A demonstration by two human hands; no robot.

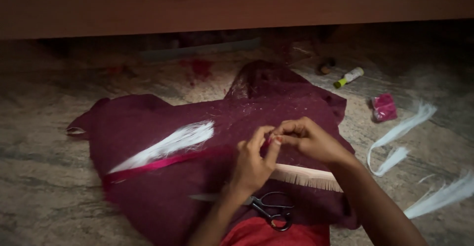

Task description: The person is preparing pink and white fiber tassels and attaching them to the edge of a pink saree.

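Stone floor (39, 196), maroon cloth (163, 196); both hands' grip (272, 140) pinched on pink thread (158, 164); scissors (269, 209), comb (306, 176) near

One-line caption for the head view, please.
Both hands, left hand and right hand, pinch pink thread over maroon cloth, scissors nearby.

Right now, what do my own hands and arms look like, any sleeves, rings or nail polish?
Both forearms are bare up to the bottom edge of the picture, with no sleeve in view. The left hand and the right hand show no ring, bracelet or watch that I can make out. One fingertip where the hands meet has a small red spot, possibly nail polish; the dim, blurry picture leaves that unsure.
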